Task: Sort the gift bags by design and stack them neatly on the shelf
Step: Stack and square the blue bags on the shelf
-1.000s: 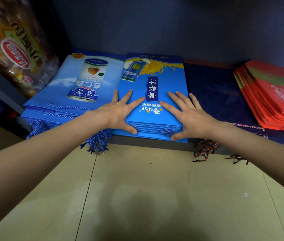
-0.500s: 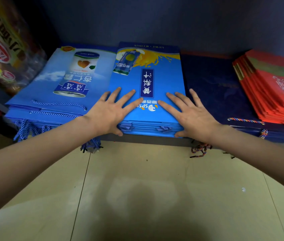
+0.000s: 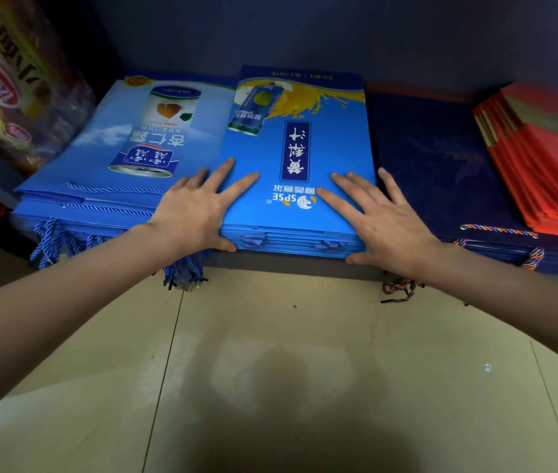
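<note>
A stack of bright blue gift bags with an orange juice splash design [image 3: 332,138] lies flat in the middle of the shelf. My left hand [image 3: 199,206] presses flat on the stack's front left corner, fingers spread, thumb against the front edge. My right hand [image 3: 376,216] presses flat on the front right corner in the same way. To the left sits a stack of lighter blue bags printed with a can [image 3: 107,158]. Right of the middle stack lies a dark navy stack [image 3: 434,158], and at the far right a stack of red bags [image 3: 550,158].
The shelf's dark front edge [image 3: 291,264] runs below the stacks, with rope handles [image 3: 182,271] hanging over it. A plastic-wrapped package [image 3: 8,87] stands at the far left. Beige floor tiles [image 3: 270,370] lie below. The shelf's dark back wall is close behind the stacks.
The view has drawn closer to the shelf. Both hands stay flat on the middle stack, which sits slightly further back on the shelf than a second ago.
</note>
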`<state>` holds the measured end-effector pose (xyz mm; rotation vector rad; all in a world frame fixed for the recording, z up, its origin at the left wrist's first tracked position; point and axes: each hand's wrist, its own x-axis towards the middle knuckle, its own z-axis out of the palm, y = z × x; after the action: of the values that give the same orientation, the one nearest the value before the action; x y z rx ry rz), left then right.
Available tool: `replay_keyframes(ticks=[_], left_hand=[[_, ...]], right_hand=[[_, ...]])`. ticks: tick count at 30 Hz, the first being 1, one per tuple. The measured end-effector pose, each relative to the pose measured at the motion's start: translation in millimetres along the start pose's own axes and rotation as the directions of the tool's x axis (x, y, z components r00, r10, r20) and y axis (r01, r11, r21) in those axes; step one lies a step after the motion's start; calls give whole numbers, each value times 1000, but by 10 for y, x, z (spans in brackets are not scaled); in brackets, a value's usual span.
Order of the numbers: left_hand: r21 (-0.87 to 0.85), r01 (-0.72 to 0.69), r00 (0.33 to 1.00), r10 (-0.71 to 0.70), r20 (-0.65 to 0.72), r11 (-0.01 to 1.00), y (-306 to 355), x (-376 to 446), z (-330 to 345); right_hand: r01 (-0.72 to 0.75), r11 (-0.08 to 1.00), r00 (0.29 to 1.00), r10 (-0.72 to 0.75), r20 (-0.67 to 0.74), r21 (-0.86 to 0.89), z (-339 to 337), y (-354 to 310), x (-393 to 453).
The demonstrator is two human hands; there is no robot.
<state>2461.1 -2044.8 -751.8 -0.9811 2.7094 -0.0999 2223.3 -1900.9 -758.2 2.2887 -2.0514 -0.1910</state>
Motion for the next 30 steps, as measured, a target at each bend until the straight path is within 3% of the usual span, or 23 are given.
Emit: replay_keyframes(ticks=[4, 9, 15, 19, 24, 27, 30], left_hand=[[-124, 31, 991, -15, 132, 992, 55, 65, 14], [-20, 71, 982, -66, 180, 997, 80, 30, -208], [40, -73, 984, 65, 167, 997, 359, 131, -287], [71, -133, 973, 116, 200, 989, 305, 203, -174], [107, -160, 976, 141, 167, 981, 281, 166, -171], [36, -52, 989, 46, 141, 998, 189, 39, -188], [-5, 62, 991, -60, 122, 998, 52, -65, -125]], right_hand=[[-5, 1000, 994, 6, 107, -5, 0, -32, 12], [-2, 998, 974, -14, 227, 67, -184, 65, 31], [-74, 997, 924, 68, 377, 2, -369, 359, 52], [-45, 992, 932, 84, 351, -120, -106, 249, -62], [-61, 998, 935, 65, 348, -22, -99, 287, -48], [-41, 999, 930, 32, 366, 16, -264, 414, -22], [-39, 995, 949, 65, 307, -92, -285, 421, -43]])
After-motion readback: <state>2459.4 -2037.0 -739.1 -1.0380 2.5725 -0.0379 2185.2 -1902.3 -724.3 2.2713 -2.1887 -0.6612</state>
